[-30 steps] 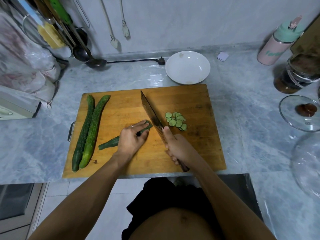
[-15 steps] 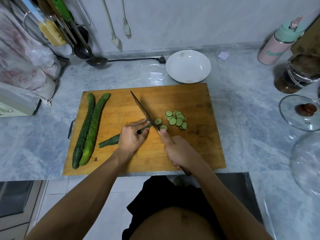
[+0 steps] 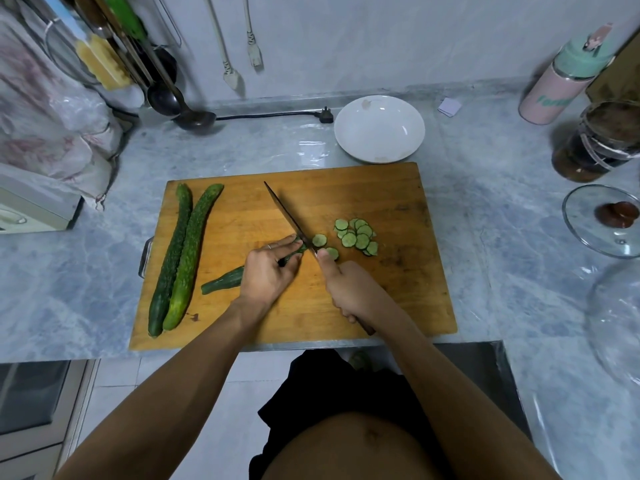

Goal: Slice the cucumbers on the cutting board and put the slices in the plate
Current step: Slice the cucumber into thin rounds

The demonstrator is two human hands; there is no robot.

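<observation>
Wooden cutting board point(image 3: 398, 289) on grey marble counter point(image 3: 69, 299), white plate point(image 3: 379, 128) behind

The left hand point(image 3: 266, 271) hides the middle of the cut cucumber point(image 3: 225, 281). The right hand point(image 3: 349, 289) covers most of the knife point(image 3: 289, 216) handle. At 3 o'clock, the frame's edge cuts the glass lid point(image 3: 595, 223).
</observation>
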